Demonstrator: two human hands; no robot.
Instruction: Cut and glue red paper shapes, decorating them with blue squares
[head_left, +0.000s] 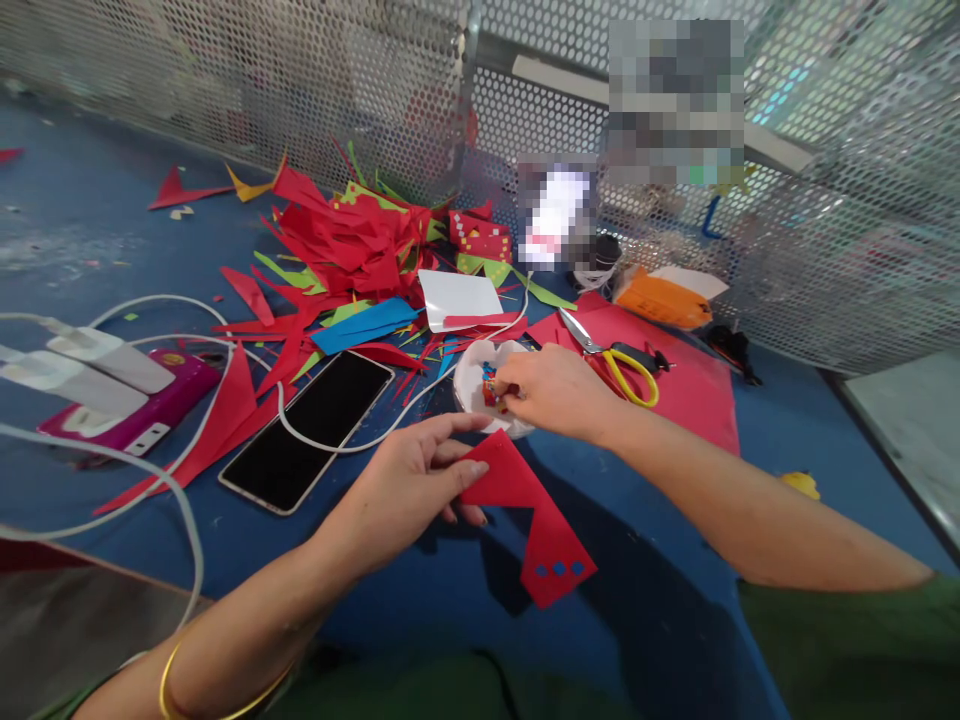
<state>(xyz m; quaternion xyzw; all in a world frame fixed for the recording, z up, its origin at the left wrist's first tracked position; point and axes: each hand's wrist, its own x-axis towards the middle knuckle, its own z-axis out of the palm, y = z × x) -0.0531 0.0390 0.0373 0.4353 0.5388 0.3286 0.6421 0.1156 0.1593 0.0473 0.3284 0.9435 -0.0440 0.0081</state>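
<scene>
My left hand point(420, 470) pinches a folded piece of red paper point(551, 530) between thumb and fingers, above the blue table. Three small diamond-shaped openings, with blue showing in them, run in a row near the paper's lower end. My right hand point(547, 390) reaches into a white bowl point(469, 395) just beyond the left hand. Its fingertips are drawn together over small red, blue and orange bits point(491, 385) in the bowl. Whatever the right fingers pinch is too small and covered to make out.
Scissors point(626, 370) with yellow handles lie on a red sheet point(697, 400) to the right. A phone point(307, 430), white cables and a purple power strip point(142, 405) occupy the left. Red and green paper scraps point(345, 240) heap up before a perforated metal screen point(360, 90). A lit phone point(555, 215) leans there.
</scene>
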